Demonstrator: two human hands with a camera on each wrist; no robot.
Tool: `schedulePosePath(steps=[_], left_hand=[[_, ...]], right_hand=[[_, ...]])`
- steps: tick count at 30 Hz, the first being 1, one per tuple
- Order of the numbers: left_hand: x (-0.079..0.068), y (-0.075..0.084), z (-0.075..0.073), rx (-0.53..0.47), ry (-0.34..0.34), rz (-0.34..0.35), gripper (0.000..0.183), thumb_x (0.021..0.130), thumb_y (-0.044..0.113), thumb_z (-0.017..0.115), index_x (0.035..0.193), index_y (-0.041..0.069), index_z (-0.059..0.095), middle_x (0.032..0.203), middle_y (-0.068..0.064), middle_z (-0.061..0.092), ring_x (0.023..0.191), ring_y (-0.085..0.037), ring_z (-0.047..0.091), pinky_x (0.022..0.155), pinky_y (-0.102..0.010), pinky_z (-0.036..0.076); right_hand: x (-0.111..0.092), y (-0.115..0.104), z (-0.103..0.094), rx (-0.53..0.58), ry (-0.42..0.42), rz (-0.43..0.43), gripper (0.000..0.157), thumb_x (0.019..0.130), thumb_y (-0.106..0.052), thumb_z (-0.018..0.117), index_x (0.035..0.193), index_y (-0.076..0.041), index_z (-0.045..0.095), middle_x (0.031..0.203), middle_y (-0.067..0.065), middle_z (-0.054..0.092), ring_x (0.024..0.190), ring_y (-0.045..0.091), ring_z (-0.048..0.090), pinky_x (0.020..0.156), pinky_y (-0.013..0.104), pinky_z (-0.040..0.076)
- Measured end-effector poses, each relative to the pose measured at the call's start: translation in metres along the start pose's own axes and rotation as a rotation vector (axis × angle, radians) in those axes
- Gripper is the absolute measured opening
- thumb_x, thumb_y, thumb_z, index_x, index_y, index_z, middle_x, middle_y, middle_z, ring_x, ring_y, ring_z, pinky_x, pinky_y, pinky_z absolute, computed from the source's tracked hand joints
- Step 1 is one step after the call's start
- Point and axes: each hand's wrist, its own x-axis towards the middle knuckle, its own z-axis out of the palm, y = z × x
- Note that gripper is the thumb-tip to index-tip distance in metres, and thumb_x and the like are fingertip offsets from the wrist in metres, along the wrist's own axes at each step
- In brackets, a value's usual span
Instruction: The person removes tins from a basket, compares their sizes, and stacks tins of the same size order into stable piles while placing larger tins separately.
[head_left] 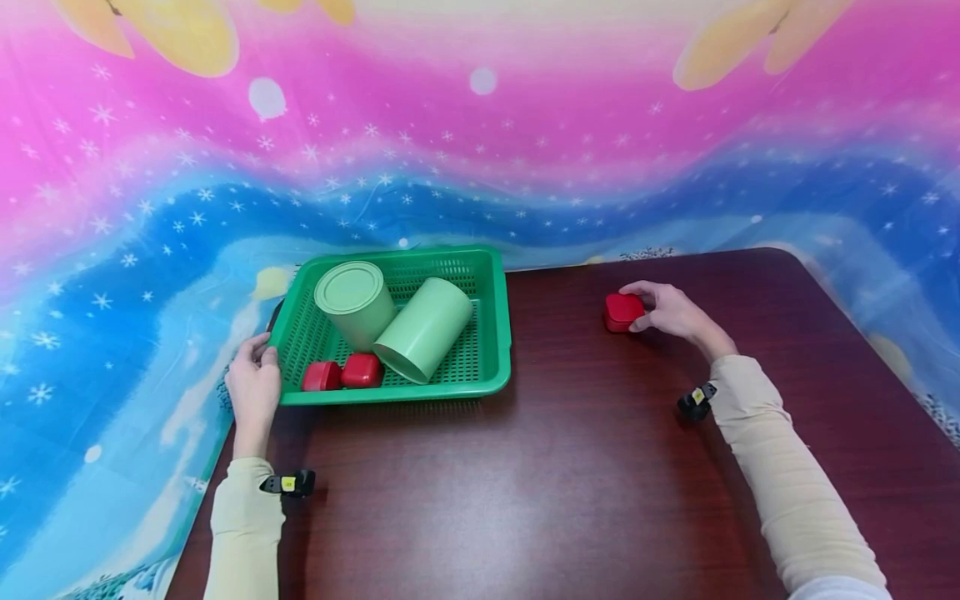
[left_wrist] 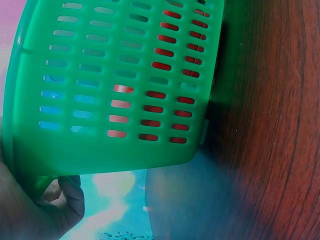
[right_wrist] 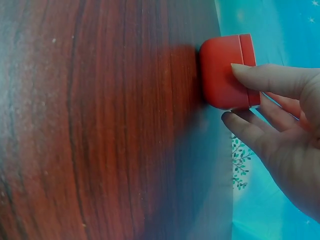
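My left hand [head_left: 253, 385] grips the rim of a green plastic basket [head_left: 504, 333] at its left front corner. In the left wrist view the fingers [left_wrist: 74, 200] curl under the rim, beside the slotted wall. To the right of the basket, my right hand [head_left: 671, 312] pinches a small red lidded box [head_left: 623, 312] with rounded corners. The right wrist view has the thumb [right_wrist: 250, 75] on one side of the box, near its lid seam, and the other fingers around behind. The box is upright, its base right at the tabletop.
Inside the basket are two pale green cans, one upright [head_left: 352, 304] and one tipped over [head_left: 426, 329], plus two small red boxes [head_left: 362, 371] near the front wall. A dark reddish wooden table [head_left: 480, 500] bears everything. A colourful printed cloth [head_left: 480, 150] hangs behind it.
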Motion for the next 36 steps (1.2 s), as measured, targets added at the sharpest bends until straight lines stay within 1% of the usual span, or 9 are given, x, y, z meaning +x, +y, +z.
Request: schedulePosePath(steps=[3,6,8,10,12,16,23,28,36], left_hand=[[0.000,0.000,-0.001,-0.008,0.001,0.005,0.044,0.112,0.019,0.039,0.150,0.002,0.052,0.141,-0.025,0.059,0.112,-0.034,0.056,0.083,-0.039,0.039],[0.000,0.000,-0.001,-0.014,0.003,0.015,0.044,0.112,0.019,0.039,0.150,0.001,0.052,0.139,-0.026,0.059,0.109,-0.032,0.056,0.082,-0.038,0.039],[0.000,0.000,-0.001,-0.018,0.002,0.016,0.044,0.112,0.020,0.039,0.149,0.001,0.053,0.138,-0.026,0.060,0.108,-0.032,0.056,0.082,-0.038,0.039],[0.001,0.000,0.000,-0.021,0.002,0.014,0.044,0.112,0.020,0.040,0.150,0.001,0.053,0.138,-0.025,0.060,0.110,-0.033,0.057,0.083,-0.038,0.039],[0.002,-0.001,-0.001,-0.026,-0.003,0.011,0.045,0.112,0.021,0.039,0.150,0.002,0.052,0.139,-0.025,0.059,0.114,-0.034,0.057,0.084,-0.039,0.040],[0.002,-0.003,0.000,-0.028,-0.011,0.008,0.045,0.112,0.021,0.039,0.151,0.002,0.051,0.140,-0.026,0.059,0.116,-0.036,0.057,0.085,-0.040,0.040],[0.000,-0.003,-0.001,-0.026,-0.004,0.007,0.044,0.113,0.021,0.039,0.150,0.001,0.052,0.139,-0.026,0.059,0.114,-0.035,0.057,0.085,-0.041,0.040],[0.000,-0.002,-0.001,-0.025,0.001,0.014,0.044,0.112,0.020,0.040,0.150,0.001,0.052,0.140,-0.026,0.059,0.117,-0.037,0.057,0.086,-0.042,0.041],[-0.002,-0.001,-0.001,-0.025,0.002,0.023,0.043,0.112,0.020,0.040,0.149,0.001,0.053,0.138,-0.025,0.060,0.106,-0.030,0.056,0.081,-0.038,0.040]], right_hand=[[0.000,-0.001,-0.001,-0.011,-0.011,-0.009,0.071,0.086,0.008,0.075,0.150,0.006,0.045,0.138,0.033,0.057,0.123,0.042,0.057,0.084,0.022,0.049],[-0.001,-0.006,-0.003,-0.029,-0.025,-0.018,0.078,0.085,0.007,0.076,0.154,0.007,0.040,0.145,0.033,0.051,0.129,0.044,0.052,0.095,0.035,0.051],[-0.003,-0.010,-0.005,-0.041,-0.029,-0.028,0.083,0.083,0.007,0.078,0.156,0.008,0.036,0.152,0.032,0.044,0.137,0.046,0.046,0.105,0.047,0.046],[-0.005,-0.017,-0.008,-0.040,-0.028,-0.042,0.085,0.083,0.007,0.077,0.156,0.008,0.034,0.156,0.033,0.038,0.142,0.048,0.038,0.112,0.057,0.038],[-0.006,-0.024,-0.011,-0.042,-0.021,-0.055,0.085,0.082,0.008,0.076,0.156,0.008,0.034,0.158,0.033,0.035,0.145,0.050,0.033,0.114,0.062,0.032],[-0.008,-0.043,-0.017,-0.078,0.010,-0.067,0.079,0.086,0.006,0.073,0.156,0.007,0.035,0.158,0.032,0.036,0.144,0.052,0.034,0.114,0.063,0.032],[-0.015,-0.086,-0.020,-0.134,0.107,-0.107,0.062,0.098,-0.008,0.068,0.154,0.003,0.043,0.156,0.027,0.043,0.140,0.048,0.044,0.112,0.060,0.036],[-0.023,-0.121,-0.014,-0.190,0.180,-0.160,0.054,0.100,-0.013,0.068,0.149,0.000,0.051,0.151,0.023,0.051,0.134,0.046,0.052,0.109,0.061,0.040],[-0.034,-0.170,-0.004,-0.252,0.207,-0.286,0.051,0.101,-0.015,0.067,0.149,-0.003,0.054,0.152,0.018,0.051,0.133,0.045,0.053,0.107,0.061,0.041]])
